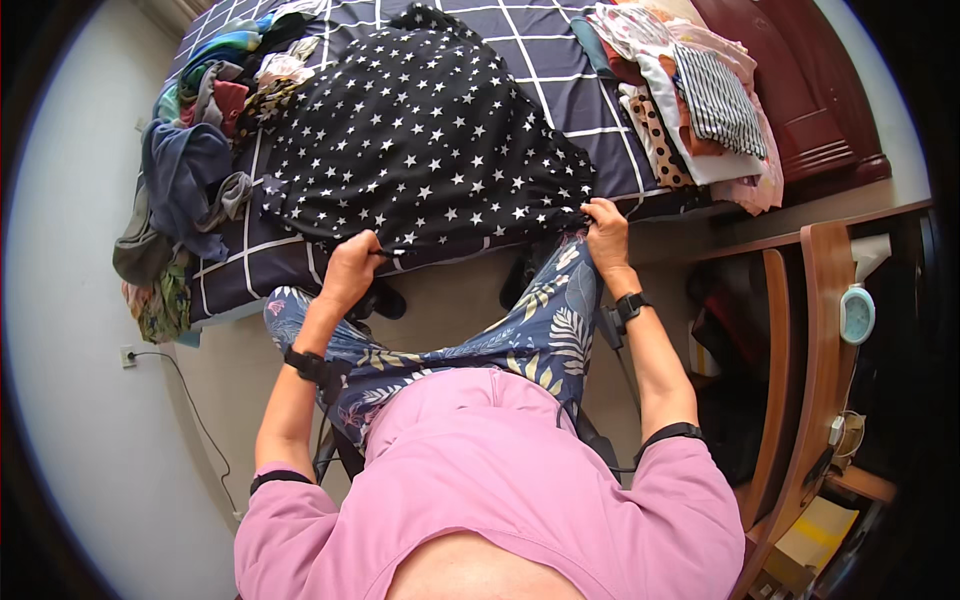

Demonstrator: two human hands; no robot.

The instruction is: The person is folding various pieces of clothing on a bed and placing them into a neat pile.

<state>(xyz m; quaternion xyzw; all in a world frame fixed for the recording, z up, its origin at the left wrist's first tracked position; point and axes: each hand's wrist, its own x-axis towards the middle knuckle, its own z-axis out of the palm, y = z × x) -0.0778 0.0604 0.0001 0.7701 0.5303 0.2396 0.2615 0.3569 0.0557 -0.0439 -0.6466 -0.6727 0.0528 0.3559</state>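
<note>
A black garment with white stars [420, 142] lies spread over the near edge of the bed, its gathered end at the far side. My left hand [352, 271] pinches its near edge left of centre. At the near right corner, by a ruffled part, my right hand [606, 232] grips the cloth. Between the two hands the near edge hangs slightly over the mattress side. My fingertips are partly hidden by the fists, and I cannot tell which part of the garment each one holds.
Rumpled clothes [184, 172] are heaped on the bed's left side. Folded clothes [697, 105] are stacked at the right. A dark checked sheet [536, 52] covers the bed. A wooden desk or shelf unit [821, 360] stands at my right, and a cable [196, 409] runs down the left wall.
</note>
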